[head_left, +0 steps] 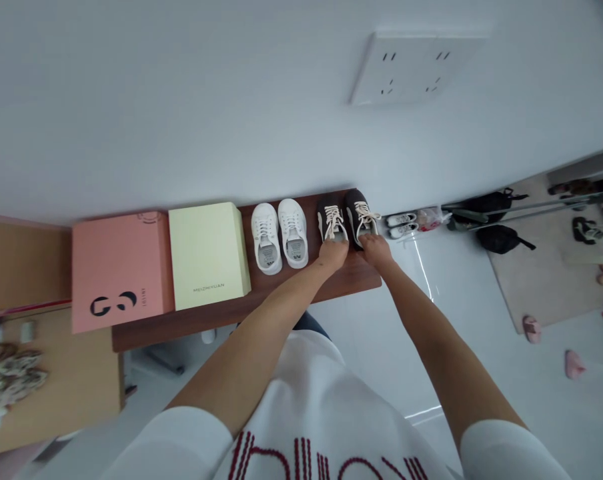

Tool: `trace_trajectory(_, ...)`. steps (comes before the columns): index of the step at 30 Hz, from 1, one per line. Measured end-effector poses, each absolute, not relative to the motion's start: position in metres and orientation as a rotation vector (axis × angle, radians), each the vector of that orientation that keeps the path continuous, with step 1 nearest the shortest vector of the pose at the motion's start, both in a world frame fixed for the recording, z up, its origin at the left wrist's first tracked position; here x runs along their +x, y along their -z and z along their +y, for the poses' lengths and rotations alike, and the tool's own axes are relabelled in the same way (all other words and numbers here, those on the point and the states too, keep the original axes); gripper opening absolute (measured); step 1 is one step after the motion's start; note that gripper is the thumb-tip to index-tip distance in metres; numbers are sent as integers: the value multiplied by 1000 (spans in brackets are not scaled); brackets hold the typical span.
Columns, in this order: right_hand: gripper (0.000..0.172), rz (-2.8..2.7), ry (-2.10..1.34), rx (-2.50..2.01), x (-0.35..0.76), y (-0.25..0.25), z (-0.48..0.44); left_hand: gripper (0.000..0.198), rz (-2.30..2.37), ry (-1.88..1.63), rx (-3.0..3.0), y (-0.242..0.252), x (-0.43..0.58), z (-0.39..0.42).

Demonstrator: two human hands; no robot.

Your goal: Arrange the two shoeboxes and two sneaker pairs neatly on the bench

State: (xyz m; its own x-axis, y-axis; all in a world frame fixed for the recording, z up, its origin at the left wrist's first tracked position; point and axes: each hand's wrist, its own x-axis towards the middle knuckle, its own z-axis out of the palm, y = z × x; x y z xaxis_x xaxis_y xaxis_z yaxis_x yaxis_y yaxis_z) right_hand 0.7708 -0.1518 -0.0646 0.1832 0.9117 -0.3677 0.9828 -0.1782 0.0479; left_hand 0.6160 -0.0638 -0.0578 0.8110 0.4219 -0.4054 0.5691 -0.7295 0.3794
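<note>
My left hand (334, 253) grips the heel of a dark brown sneaker (330, 215) with cream laces. Its mate, another dark sneaker (360, 212), has my right hand (375, 251) closed at its heel, fingers partly inside the opening. Both shoes rest side by side on a dark red-brown wooden bench top (301, 287), toes toward the wall. To their left stands a pair of white sneakers, the left one (265, 230) and the right one (292, 227) close together. My fingertips are partly hidden by the shoes.
Left of the white pair are a pale yellow box (206, 253) and a pink box (119, 267). A large cardboard box (76, 393) is at lower left. A wall socket plate (416, 70) sits above. More shoes (401, 225), dark bags (499, 239) and pink slippers (574, 365) lie right.
</note>
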Motion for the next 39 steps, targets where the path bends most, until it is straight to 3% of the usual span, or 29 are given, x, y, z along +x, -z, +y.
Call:
trace_trajectory(27,25,1725,448,2226,759,81,-130,26,813,384,2459,67,630,-61)
trace_trajectory(31,36,1687,386,2324,753,66,-131,25,800,302,2481,48,623,-54)
trace_trajectory(39,34,1870,98,2656,708,1,-139,33,880,-99,2508,-41,538,-28)
